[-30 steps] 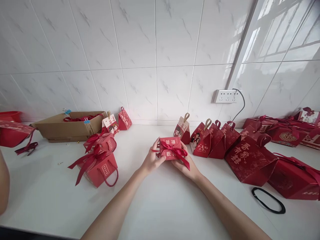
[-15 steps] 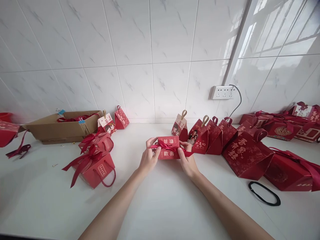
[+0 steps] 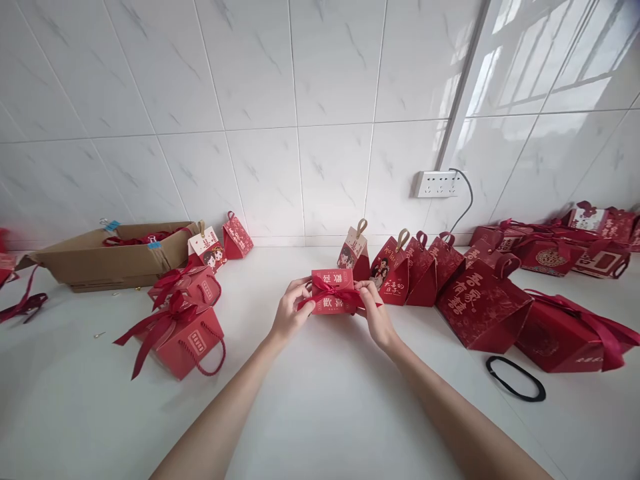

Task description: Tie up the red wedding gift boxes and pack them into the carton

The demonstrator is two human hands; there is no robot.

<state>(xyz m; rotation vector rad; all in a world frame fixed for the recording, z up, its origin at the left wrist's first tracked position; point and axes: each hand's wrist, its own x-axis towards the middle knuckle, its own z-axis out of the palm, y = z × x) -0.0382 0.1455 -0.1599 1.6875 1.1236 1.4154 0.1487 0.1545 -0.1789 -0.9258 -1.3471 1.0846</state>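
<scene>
Above the white tabletop [image 3: 320,413], both hands' [image 3: 334,313] closed grip pinches red ribbon [image 3: 336,291].

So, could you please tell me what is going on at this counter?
The left hand and right hand hold a small red gift box between them, fingers at the ends of its ribbon bow. More red boxes stand to both sides, and an open cardboard box with ribbon inside sits at the left.
</scene>
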